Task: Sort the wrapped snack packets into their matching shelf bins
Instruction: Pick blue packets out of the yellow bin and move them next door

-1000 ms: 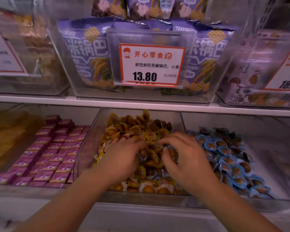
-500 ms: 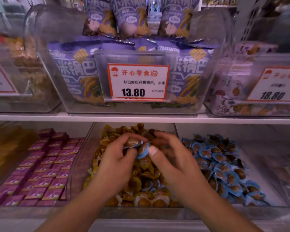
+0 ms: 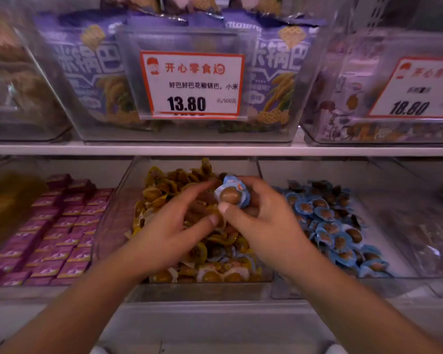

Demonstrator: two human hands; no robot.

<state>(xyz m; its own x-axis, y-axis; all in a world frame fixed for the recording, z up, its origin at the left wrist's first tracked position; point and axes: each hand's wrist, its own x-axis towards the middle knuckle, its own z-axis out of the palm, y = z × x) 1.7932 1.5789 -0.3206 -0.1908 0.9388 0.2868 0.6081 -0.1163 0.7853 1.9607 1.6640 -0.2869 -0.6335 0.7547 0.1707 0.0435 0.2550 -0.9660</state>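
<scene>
Blue packet (image 3: 231,194) is up out of the pile now, pinched in my right hand (image 3: 262,221), the thumb under it and the other fingers (image 3: 253,186) curled over its top edge. It sits above the middle bin (image 3: 113,226), which is heaped with yellow packets (image 3: 164,192), so I read it as a stray that belongs with the blue packets (image 3: 327,226) in the bin just to the right. My left hand (image 3: 164,231) hovers over the yellow heap with its fingers spread and relaxed, the thumb tip close to my right thumb; I see nothing held in it.

So the step in hand, as I judge it, is carrying one misplaced piece across to its own kind. The next move calls for swinging the right hand rightward over the clear divider between the two bins and letting go above the blue pile. The wrapper looks slick and the grip is only at its edges, so I would keep the pinch firm until it is past the wall.

A few pale blue wrappers seem to show low at the front of the yellow heap, though the blur makes that uncertain; if so, there is more picking to do here. The left bin of pink boxes (image 3: 49,238) looks tidy.
</scene>
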